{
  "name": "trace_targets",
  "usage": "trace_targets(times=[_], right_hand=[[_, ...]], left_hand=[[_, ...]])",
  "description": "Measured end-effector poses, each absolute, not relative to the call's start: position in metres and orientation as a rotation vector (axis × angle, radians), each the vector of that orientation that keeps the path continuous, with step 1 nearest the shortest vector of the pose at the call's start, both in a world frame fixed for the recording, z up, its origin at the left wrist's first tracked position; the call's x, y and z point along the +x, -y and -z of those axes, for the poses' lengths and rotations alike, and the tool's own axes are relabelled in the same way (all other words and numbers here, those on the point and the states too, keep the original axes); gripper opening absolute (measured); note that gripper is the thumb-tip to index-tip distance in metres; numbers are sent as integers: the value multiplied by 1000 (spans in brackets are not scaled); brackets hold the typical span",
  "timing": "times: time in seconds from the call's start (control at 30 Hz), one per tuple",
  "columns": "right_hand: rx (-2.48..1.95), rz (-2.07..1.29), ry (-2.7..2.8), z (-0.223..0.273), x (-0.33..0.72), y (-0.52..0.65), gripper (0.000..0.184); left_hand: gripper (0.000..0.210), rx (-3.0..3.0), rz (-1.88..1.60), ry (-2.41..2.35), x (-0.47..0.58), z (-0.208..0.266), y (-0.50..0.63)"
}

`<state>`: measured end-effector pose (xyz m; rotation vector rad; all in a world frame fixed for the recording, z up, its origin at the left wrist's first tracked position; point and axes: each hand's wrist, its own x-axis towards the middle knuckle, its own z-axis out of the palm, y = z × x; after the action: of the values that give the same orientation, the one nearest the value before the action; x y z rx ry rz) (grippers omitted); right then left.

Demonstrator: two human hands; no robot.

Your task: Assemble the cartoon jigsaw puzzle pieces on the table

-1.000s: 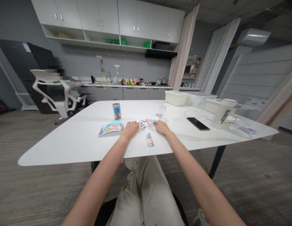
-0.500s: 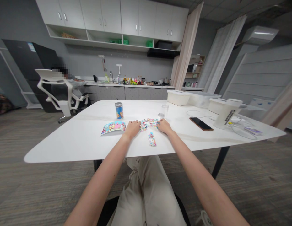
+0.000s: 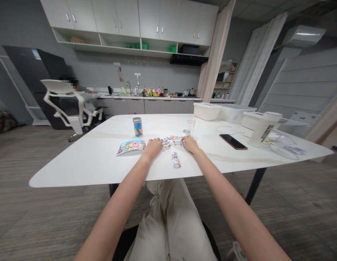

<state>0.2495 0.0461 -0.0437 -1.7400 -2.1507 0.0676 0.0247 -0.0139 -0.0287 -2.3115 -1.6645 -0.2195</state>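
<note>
Small colourful jigsaw puzzle pieces (image 3: 172, 140) lie in a loose heap on the white table (image 3: 98, 163). My left hand (image 3: 154, 146) rests palm down at the heap's left edge, its fingers loosely bent and holding nothing that I can see. On the other side, my right hand (image 3: 190, 144) touches the right edge of the heap with its fingers a little apart. Closer to me lies an upright strip of joined puzzle pieces (image 3: 176, 160) showing a cartoon figure. A curled picture sheet (image 3: 132, 146) sits left of my left hand.
Behind the sheet stands a blue jar with a grey lid (image 3: 137, 127). A clear container (image 3: 190, 125) and a round lid (image 3: 186, 132) are beyond my right hand. Further right are a phone (image 3: 233, 141), a pale tumbler (image 3: 265, 130), cables and storage boxes (image 3: 206, 111). A person sits at the back left.
My right hand has shifted very slightly, its fingers now a little more spread at the heap's edge. The left hand stays in place; the camera view has tilted a touch.
</note>
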Motion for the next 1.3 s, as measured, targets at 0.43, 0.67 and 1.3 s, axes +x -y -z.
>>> trace_targets(times=[0.43, 0.67, 1.3], right_hand=[[-1598, -241, 2039, 47, 252, -51, 23], [-1337, -577, 1883, 41, 251, -54, 21], [-837, -1297, 1815, 31, 237, -22, 30]], left_hand=[[25, -2325, 274, 1700, 26, 29, 14], [26, -2382, 466, 1705, 23, 27, 13], [21, -3051, 1543, 1480, 31, 33, 0]])
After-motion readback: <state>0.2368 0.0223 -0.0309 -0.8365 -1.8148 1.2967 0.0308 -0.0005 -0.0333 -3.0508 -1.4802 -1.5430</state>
